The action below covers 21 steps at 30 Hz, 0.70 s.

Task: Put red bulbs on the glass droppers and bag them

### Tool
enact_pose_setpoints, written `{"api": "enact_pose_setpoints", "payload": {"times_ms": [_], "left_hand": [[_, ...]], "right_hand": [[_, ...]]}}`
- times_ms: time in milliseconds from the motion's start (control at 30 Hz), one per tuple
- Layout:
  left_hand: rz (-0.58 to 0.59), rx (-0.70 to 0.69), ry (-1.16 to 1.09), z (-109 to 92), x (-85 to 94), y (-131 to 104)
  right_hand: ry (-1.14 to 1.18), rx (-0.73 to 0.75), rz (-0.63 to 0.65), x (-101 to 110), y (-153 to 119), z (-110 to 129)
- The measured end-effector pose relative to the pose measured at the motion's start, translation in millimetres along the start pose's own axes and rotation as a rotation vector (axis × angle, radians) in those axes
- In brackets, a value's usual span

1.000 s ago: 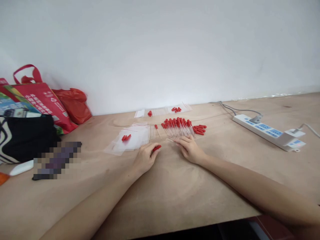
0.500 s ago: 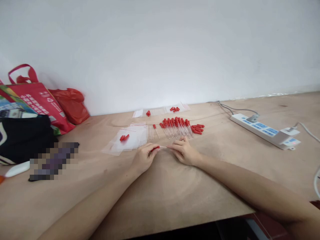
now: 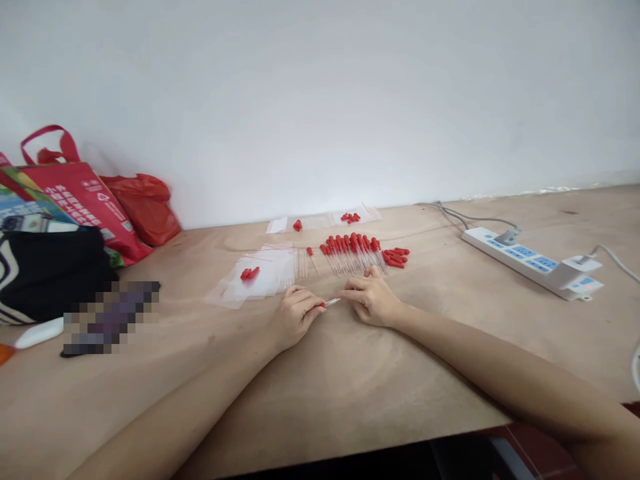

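While a red-bulbed dropper (image 3: 332,302) is showing just below the frame's centre, the left hand (image 3: 300,313) is pinching its bulb (image 3: 321,305), the right hand (image 3: 373,298) is nearing its clear tip, finger grip unclear, and a droppers' row (image 3: 354,243) is lying above.

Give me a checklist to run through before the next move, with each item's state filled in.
1. Left hand has the red bulb: ok, pinched between thumb and fingers.
2. Clear tube lines up with the bulb: ok, it points from the bulb toward the right hand.
3. Tube fully seated in the bulb: cannot tell, the joint is too small.
4. Right fingers gripping the tube: cannot tell, they are at its end, but contact is unclear.
5. Right hand clear of the row of red-topped tubes: cannot tell, they overlap in this view.
6. Power strip away from both hands: ok, well off to the right.
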State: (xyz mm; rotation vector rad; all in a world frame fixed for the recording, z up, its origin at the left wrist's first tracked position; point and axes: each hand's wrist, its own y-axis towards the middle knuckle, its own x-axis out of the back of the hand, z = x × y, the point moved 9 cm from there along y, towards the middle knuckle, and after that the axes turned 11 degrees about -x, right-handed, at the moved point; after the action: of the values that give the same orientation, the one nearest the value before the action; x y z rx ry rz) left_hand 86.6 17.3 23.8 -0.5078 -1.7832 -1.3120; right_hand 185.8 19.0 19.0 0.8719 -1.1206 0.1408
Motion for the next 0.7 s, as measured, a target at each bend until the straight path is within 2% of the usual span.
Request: {"api": "enact_pose_setpoints", "payload": {"times_ms": [267, 700], "left_hand": [[0.067, 0.011, 0.026, -2, -4.1, 1], [0.065, -0.036, -0.013, -6, -4.9, 2]], "right_hand": [[0.028, -0.075, 0.055, -6, -1, 10], [0.153, -0.145, 0.141, -16, 2, 14]]}}
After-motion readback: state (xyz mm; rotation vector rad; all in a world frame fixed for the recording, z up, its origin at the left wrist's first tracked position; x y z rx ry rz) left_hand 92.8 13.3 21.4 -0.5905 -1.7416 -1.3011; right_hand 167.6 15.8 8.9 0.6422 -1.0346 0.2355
